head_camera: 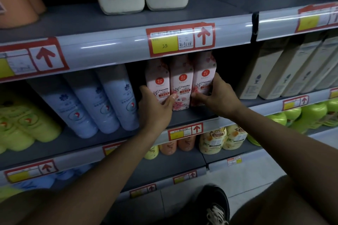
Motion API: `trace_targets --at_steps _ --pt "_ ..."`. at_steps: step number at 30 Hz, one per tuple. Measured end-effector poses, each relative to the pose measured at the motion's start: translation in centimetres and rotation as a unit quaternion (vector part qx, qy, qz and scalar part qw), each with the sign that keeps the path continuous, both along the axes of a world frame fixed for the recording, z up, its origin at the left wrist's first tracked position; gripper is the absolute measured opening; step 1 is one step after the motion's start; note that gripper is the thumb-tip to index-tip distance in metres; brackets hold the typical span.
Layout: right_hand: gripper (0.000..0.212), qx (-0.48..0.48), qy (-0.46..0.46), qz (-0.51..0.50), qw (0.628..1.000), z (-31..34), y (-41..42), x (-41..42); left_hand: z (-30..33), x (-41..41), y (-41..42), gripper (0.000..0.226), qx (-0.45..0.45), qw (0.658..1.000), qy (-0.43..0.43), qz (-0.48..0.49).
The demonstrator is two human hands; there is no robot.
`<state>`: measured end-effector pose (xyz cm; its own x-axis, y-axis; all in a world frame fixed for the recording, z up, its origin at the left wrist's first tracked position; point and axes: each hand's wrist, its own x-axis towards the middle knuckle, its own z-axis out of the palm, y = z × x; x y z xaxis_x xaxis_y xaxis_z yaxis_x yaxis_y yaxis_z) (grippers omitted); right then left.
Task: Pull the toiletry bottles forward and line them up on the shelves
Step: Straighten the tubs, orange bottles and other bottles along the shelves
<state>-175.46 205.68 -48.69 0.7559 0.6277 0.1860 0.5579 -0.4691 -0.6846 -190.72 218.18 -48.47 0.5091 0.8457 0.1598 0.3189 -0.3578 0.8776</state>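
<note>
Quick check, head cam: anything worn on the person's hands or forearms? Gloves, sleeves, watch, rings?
Nothing worn that shows. The left hand and right hand are bare, with no gloves, and no rings visible on the fingers in view. Both forearms are uncovered up to the frame edge: no sleeves, watch or wristband. Lighting is dim, so a thin band could be missed.

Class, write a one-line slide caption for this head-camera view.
Both hands, left and right, clasp a row of three pink Camellia conditioner bottles on a grey shelf, beside pale blue bottles.

Pink bottles read "Camellia"; shelf price tag reads "25", "915138"
</note>
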Motion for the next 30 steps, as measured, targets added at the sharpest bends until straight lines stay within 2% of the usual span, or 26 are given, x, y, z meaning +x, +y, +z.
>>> trace_targets --at_steps 7,12,16,17,19,22,25,30 --pt "0.074 -0.055 0.036 -0.011 0.998 0.6 -0.2 -0.2 1.0 -1.2 -0.2 0.051 -0.014 0.998 0.04 -0.038" --pt "0.079 -0.08 0.043 -0.042 0.995 2.1 -1.1 -2.5 1.6 -3.1 -0.4 0.047 0.041 0.996 0.052 -0.055" --pt "0.079 -0.148 -0.014 -0.085 0.985 3.7 -1.9 -5.2 1.9 -5.9 -0.3 0.071 0.053 0.993 0.053 -0.094" --pt "0.079 -0.154 -0.026 -0.089 0.984 4.0 -2.0 -5.6 2.1 -6.7 -0.2 0.069 0.055 0.992 0.054 -0.098" --pt "0.065 -0.149 -0.045 -0.074 0.985 4.5 -2.0 -6.6 2.3 -8.5 0.2 0.05 0.059 0.991 0.055 -0.109" --pt "0.031 -0.123 -0.077 0.014 0.989 4.9 -0.9 -8.4 2.4 -11.3 1.2 0.025 0.054 0.99 0.055 -0.116" --pt "0.015 -0.073 -0.122 0.082 0.986 5.0 1.2 -11.2 2.5 -13.9 2.7 0.012 0.059 0.993 0.044 -0.092" --pt "0.02 0.025 -0.146 0.081 0.986 4.8 4.8 -15.2 3.4 -17.3 6.1 0.009 0.141 0.99 0.015 0.009"
